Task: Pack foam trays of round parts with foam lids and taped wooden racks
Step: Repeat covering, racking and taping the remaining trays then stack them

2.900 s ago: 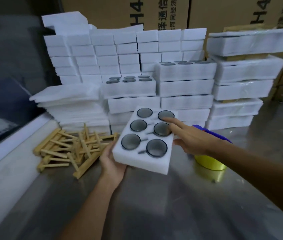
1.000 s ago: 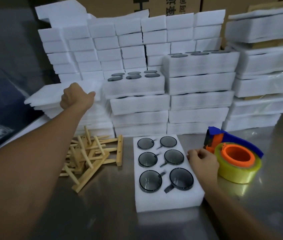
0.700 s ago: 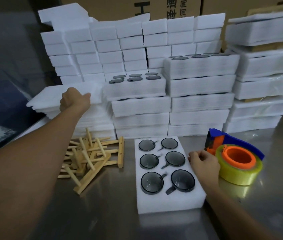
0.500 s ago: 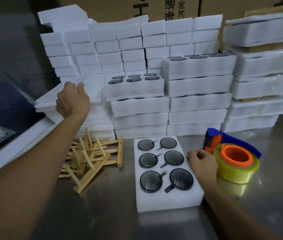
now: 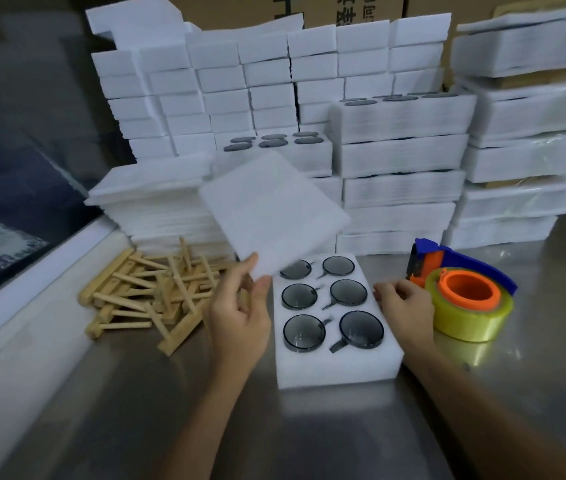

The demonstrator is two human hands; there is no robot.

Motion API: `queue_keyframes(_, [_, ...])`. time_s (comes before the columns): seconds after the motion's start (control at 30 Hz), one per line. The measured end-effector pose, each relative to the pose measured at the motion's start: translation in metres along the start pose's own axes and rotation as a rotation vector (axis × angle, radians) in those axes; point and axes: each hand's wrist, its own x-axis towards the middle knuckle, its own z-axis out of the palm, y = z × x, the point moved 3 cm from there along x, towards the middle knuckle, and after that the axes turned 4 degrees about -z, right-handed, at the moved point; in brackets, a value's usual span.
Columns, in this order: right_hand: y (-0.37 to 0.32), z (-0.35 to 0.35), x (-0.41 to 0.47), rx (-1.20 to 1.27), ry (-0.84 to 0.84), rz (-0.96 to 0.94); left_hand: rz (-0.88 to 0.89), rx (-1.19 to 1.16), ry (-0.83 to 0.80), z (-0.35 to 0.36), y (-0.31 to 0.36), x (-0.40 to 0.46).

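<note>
Pinching one foam lid in left hand, right hand curled beside one tray, six round parts.

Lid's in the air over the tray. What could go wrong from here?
1. The left hand pinches the foam lid by one corner only; that grip may let the thin sheet flop or land skewed on the foam tray.
2. A skewed lid could leave some of the round parts uncovered.
3. The right hand rests on the tray's edge, so the lid may catch on it.
</note>
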Motion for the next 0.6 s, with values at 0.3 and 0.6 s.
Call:
queue_keyframes(0.3, [-0.007, -0.003, -0.010, 0.294, -0.153, 0.011, -0.087, -0.178, -0.287, -0.003, -0.006, -0.034])
queue_keyframes(0.6, [-0.007, -0.002, -0.011, 0.219, -0.434, -0.038, -0.315, -0.272, -0.345, 0.004, -0.024, -0.038])
